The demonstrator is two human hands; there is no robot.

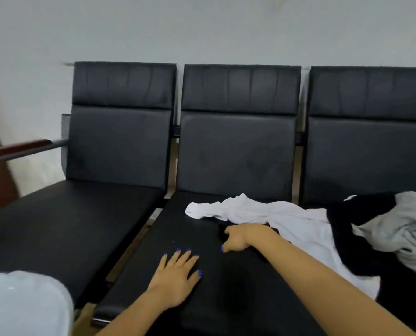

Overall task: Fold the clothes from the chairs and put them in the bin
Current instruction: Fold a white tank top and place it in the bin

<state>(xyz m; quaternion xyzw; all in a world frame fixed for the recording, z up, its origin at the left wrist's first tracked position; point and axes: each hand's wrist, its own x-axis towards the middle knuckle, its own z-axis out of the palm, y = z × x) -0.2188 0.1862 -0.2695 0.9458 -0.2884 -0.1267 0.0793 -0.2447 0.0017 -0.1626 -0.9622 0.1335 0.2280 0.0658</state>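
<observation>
Three black padded chairs stand joined in a row against a plain pale wall [202, 27], and the middle chair [236, 151] is the landmark here. On its seat the left hand [175, 277] lies flat with fingers spread and relaxed, while the right hand [238, 236] curls its fingers around dark cloth that blends into the upholstery. A white garment [270, 214] trails from this seat toward a black-and-grey clothes pile [381, 224] on the right-hand chair, and a translucent bin [25, 304] sits low to its left.
</observation>
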